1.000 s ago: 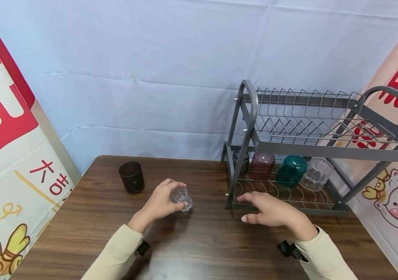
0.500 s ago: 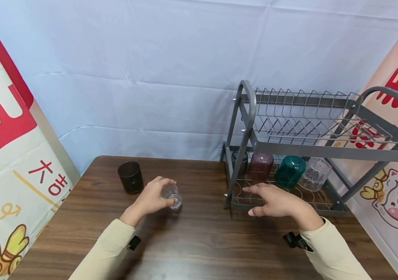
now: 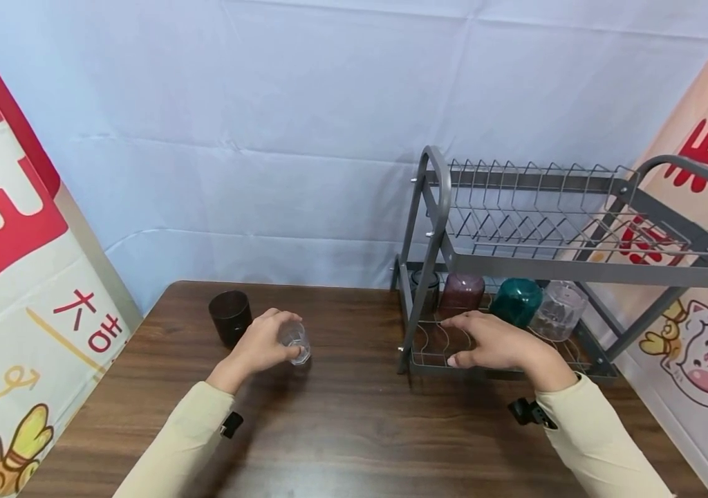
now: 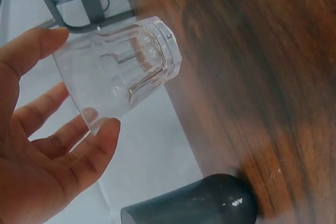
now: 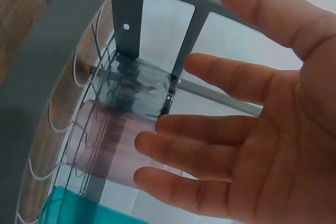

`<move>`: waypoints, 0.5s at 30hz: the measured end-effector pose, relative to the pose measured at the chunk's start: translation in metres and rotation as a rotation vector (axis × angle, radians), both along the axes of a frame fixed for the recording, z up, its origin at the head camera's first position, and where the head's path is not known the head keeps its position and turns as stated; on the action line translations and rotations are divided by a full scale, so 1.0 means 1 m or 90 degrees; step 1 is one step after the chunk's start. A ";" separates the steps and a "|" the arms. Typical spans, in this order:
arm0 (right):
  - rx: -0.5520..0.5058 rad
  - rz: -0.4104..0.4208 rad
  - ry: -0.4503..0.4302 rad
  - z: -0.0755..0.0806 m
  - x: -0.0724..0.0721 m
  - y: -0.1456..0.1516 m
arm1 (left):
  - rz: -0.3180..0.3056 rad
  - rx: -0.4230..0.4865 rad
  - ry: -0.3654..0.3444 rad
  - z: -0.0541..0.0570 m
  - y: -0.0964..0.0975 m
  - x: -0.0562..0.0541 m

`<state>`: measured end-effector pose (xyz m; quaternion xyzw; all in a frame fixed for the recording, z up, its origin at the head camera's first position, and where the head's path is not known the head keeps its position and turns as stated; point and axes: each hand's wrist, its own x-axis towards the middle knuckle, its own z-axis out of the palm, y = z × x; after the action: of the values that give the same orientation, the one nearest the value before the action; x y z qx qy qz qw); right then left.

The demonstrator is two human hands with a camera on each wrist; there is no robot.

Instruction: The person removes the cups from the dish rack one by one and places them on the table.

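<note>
My left hand (image 3: 265,344) grips a small clear drinking glass (image 4: 118,69) by its rim, thumb on one side and fingers on the other. The faceted base points down, close over the wooden table. Just left of that hand stands a dark glass (image 3: 230,317), partly covered by the hand in the head view. My right hand (image 3: 498,342) is empty, fingers extended at the front of the rack's lower shelf. In the right wrist view its fingertips overlap a purple glass (image 5: 113,142), beside a smoky grey glass (image 5: 134,87) and a teal glass (image 5: 79,208).
A two-tier grey dish rack (image 3: 568,268) stands on the right of the wooden table (image 3: 341,429), its upper wire tier overhanging the glasses. A clear glass (image 3: 559,311) sits at the right of the lower shelf. Pale cloth (image 3: 279,138) hangs behind the table.
My left hand has carried the clear glass leftward, toward the dark glass. My right hand has shifted slightly right and up over the lower shelf, still empty.
</note>
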<state>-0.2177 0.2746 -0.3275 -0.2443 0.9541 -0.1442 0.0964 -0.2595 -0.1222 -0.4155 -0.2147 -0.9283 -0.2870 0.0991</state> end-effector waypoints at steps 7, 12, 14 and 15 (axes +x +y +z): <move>0.010 -0.016 0.018 0.001 -0.010 0.005 | 0.009 -0.011 -0.006 0.003 -0.006 -0.009; 0.018 -0.017 0.027 0.005 -0.014 0.008 | 0.017 -0.004 -0.020 0.004 -0.009 -0.014; 0.024 -0.016 0.036 0.007 -0.016 0.009 | 0.020 -0.008 -0.022 0.005 -0.009 -0.016; 0.028 -0.015 0.041 0.007 -0.018 0.009 | 0.021 -0.009 -0.022 0.006 -0.009 -0.018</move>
<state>-0.2352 0.2836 -0.3200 -0.2357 0.9623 -0.1164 0.0691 -0.2772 -0.1314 -0.4100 -0.1947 -0.9354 -0.2822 0.0860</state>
